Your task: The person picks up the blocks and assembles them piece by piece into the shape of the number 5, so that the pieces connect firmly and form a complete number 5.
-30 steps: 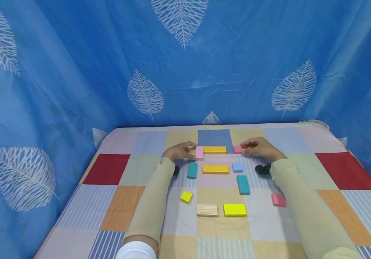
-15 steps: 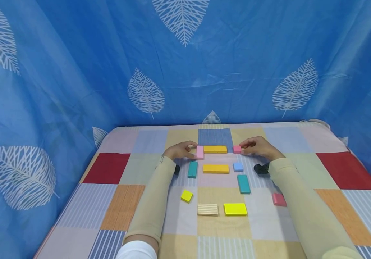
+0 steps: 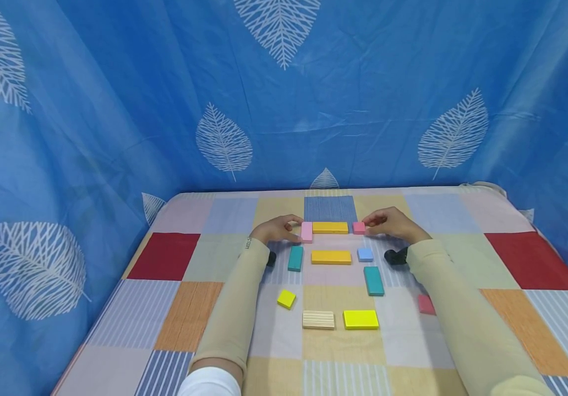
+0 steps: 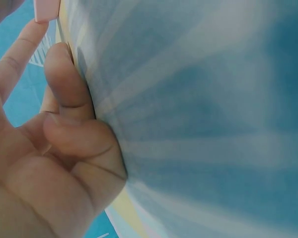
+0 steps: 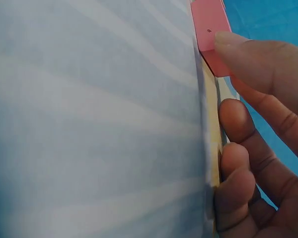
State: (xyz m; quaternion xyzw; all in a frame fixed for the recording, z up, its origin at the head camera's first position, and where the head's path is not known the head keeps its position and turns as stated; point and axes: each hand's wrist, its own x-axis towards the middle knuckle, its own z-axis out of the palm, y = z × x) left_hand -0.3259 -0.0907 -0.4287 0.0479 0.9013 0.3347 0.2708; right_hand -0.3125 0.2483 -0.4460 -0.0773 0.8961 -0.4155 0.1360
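In the head view, my left hand [image 3: 280, 228] holds a light pink block [image 3: 306, 232] at its left side, finger and thumb at its far and near corners. The left wrist view shows a fingertip touching that pink block [image 4: 47, 10], the other fingers curled on the cloth. An orange-yellow block [image 3: 330, 227] lies against the pink block's right side. Past a small gap at its right end, my right hand [image 3: 390, 223] pinches a small rose-pink block [image 3: 359, 228] between thumb and finger. In the right wrist view, the thumb covers part of this rose block [image 5: 208, 25].
Nearer me lie a second orange-yellow block [image 3: 331, 257], a small blue block [image 3: 365, 254], teal blocks [image 3: 295, 258] at left and right, yellow blocks [image 3: 360, 319], a ridged wooden block [image 3: 318, 320] and a red-pink block [image 3: 426, 304] beside my right sleeve. Blue curtains stand behind the patchwork cloth.
My right hand has slid the rose-pink block a little left, narrowing the gap to the far orange-yellow block. The left hand stays by the light pink block.
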